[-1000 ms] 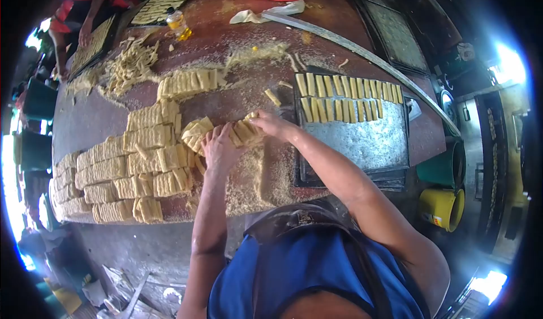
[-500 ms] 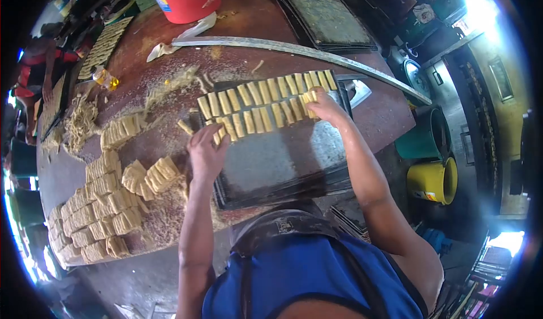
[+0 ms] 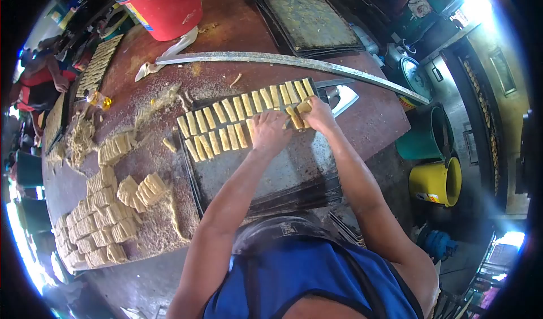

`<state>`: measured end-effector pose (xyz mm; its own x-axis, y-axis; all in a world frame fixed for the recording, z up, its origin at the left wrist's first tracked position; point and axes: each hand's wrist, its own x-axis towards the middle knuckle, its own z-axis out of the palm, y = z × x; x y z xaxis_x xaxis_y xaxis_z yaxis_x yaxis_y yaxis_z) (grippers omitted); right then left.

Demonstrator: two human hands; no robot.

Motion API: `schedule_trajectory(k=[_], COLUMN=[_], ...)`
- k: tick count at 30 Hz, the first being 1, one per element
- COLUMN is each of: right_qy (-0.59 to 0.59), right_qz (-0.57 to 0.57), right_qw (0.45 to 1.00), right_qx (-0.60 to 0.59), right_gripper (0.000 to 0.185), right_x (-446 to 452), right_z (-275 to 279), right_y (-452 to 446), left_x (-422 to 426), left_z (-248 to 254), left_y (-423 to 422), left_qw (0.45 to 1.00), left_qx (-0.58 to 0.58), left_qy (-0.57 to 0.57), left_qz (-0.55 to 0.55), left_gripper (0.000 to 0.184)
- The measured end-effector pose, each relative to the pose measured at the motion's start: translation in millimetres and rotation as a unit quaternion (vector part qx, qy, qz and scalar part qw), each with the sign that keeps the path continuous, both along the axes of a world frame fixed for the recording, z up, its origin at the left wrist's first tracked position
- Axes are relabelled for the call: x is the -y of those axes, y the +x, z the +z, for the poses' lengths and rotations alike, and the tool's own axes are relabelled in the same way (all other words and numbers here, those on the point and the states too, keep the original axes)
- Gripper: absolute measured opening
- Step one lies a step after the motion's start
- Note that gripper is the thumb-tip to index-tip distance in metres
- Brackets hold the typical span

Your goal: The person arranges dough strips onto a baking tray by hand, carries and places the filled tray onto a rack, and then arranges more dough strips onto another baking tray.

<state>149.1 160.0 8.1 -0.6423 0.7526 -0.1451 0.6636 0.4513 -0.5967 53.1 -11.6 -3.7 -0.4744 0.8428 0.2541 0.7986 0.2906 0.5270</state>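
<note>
Two rows of pale dough sticks (image 3: 224, 110) lie on a dark metal baking tray (image 3: 254, 174). My left hand (image 3: 269, 131) reaches over the lower row, fingers stretched to the right across the sticks and hiding some of them. At the right end of that row, my right hand (image 3: 318, 115) is closed on a few dough sticks (image 3: 304, 107), its fingertips close to those of my left hand. One loose stick (image 3: 169, 145) rests on the table just left of the tray.
Stacked bundles of cut dough (image 3: 102, 217) cover the table's left front. A long metal bar (image 3: 294, 58) lies beyond the tray, with a scraper (image 3: 346, 99) near its right corner. Further back are a red bucket (image 3: 169, 10) and stacked trays (image 3: 311, 22). Another person (image 3: 45, 78) works at far left.
My left hand has moved right, from the row's left end to its right part, beside my right hand. My right hand stays at the right end. The view has shifted slightly.
</note>
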Motion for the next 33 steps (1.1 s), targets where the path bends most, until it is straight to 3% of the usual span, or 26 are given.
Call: schedule_trajectory(k=[5,8,15,18,29,31,33], right_qy=[0.043,-0.032,-0.026,0.086,-0.01,-0.016,0.0], right_qz=[0.004,0.025,-0.027,-0.046,0.037,0.039,0.039], right_qw=[0.999,0.999,0.999,0.995,0.999,0.999,0.999], right_qx=[-0.027,-0.029,-0.01,0.024,-0.03,-0.003,0.0], right_gripper=[0.041,0.041,0.036,0.036,0.033,0.046,0.045], right_x=[-1.0,-4.0,1.8,-6.3,-29.9,-34.6,-34.9], right_z=[-1.2,0.3,12.1,2.9,10.2,7.6,3.5], right_y=[-1.9,0.8,-3.7,-1.4,18.9,20.2,18.3], left_x=[-21.8,-15.0,-20.1,-23.0,-35.8,-34.2,-36.7], left_z=[4.0,4.5,3.0,3.4,-0.3,-0.1,5.5], left_y=[3.4,-13.3,-8.7,-6.4,13.7,16.8,19.0], left_qw=[0.998,0.995,0.996,0.995,0.998,0.998,0.997], left_qx=[-0.052,-0.056,-0.033,-0.035,-0.063,-0.065,-0.081], left_qy=[-0.005,-0.061,-0.031,-0.056,0.01,0.001,-0.009], left_qz=[-0.046,-0.062,-0.076,-0.068,-0.005,-0.003,-0.006], left_gripper=[0.046,0.05,0.051,0.054,0.044,0.043,0.042])
